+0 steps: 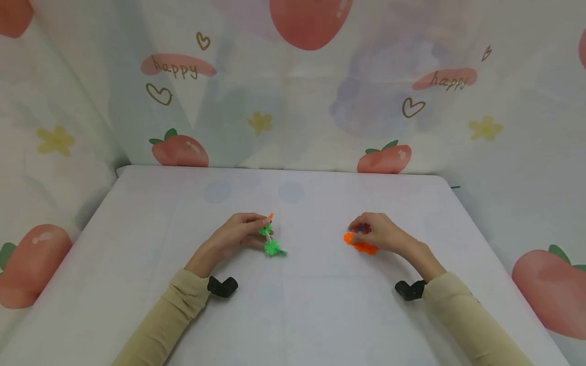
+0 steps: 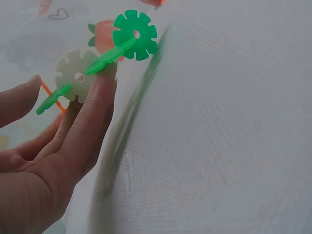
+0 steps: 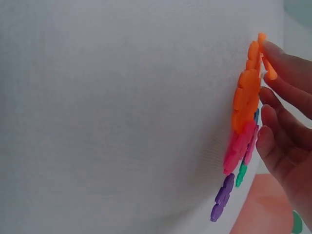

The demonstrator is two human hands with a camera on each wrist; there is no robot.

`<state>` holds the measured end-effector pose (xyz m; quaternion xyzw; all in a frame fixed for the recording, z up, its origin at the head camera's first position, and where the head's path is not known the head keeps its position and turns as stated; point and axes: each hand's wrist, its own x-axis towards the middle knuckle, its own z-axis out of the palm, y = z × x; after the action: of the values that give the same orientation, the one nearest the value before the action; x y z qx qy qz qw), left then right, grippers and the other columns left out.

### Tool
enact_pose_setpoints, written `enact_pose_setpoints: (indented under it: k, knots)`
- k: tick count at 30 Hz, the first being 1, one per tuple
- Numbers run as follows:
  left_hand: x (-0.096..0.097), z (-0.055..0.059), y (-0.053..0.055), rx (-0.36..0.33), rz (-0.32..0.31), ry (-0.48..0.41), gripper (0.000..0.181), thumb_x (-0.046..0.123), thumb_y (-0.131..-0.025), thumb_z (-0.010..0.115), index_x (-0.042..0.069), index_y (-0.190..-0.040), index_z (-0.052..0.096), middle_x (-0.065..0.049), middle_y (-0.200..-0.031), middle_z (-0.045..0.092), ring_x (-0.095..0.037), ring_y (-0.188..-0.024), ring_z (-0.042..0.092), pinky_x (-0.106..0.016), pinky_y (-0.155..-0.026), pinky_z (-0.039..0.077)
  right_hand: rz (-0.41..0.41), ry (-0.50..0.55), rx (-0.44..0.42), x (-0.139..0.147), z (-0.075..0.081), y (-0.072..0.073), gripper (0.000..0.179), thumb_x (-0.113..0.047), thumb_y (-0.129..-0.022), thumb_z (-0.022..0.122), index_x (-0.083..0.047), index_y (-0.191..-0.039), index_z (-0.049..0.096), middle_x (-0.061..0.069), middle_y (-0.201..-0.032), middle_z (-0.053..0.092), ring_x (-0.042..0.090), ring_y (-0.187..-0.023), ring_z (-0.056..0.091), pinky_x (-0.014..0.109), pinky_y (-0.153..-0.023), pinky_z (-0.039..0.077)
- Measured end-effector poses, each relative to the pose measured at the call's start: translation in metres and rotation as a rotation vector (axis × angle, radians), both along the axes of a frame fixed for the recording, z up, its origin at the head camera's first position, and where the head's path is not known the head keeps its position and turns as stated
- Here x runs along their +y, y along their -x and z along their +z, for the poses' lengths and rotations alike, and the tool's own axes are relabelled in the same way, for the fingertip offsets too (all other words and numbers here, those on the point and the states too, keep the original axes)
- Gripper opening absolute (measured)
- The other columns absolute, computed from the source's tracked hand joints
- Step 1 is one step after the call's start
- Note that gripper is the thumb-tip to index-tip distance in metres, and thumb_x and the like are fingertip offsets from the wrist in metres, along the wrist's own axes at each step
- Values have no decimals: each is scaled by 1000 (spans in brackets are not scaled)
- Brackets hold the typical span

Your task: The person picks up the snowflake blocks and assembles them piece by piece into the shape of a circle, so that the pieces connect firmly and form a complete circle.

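My left hand pinches a chain of interlocking notched discs between thumb and fingers. In the left wrist view the chain runs from a green disc and an edge-on green disc to a white disc, with another green disc and an orange disc seen as a thin edge near the thumb. My right hand pinches an orange disc between thumb and finger. Beside and below these fingers lie larger orange discs, pink discs and a purple disc.
Sliver-like parts of a green disc and a blue one show behind the pink discs. The white-covered table ends at a back edge, against a printed cloth. Black wrist mounts sit at both cuffs.
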<state>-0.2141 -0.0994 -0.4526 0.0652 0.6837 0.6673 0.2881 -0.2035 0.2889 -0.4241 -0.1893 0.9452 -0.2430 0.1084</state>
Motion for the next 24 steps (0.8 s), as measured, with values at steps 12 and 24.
enact_pose_setpoints:
  k: [12, 24]
  knots:
    - [1, -3, 0, 24, -34, -42, 45, 21, -105, 62, -5, -141, 55, -23, -117, 73, -23, -97, 75, -38, -90, 61, 20, 103, 59, -14, -6, 0, 11, -4, -91, 74, -11, -98, 74, -4, -86, 71, 12, -80, 62, 26, -76, 54]
    - [2, -3, -1, 13, -9, -49, 41, 15, -104, 62, -2, -141, 54, -24, -113, 74, -20, -93, 76, -37, -85, 62, 51, 242, 104, -52, -8, 10, 17, -10, -96, 72, -16, -112, 77, -3, -93, 74, 13, -85, 66, 25, -76, 56]
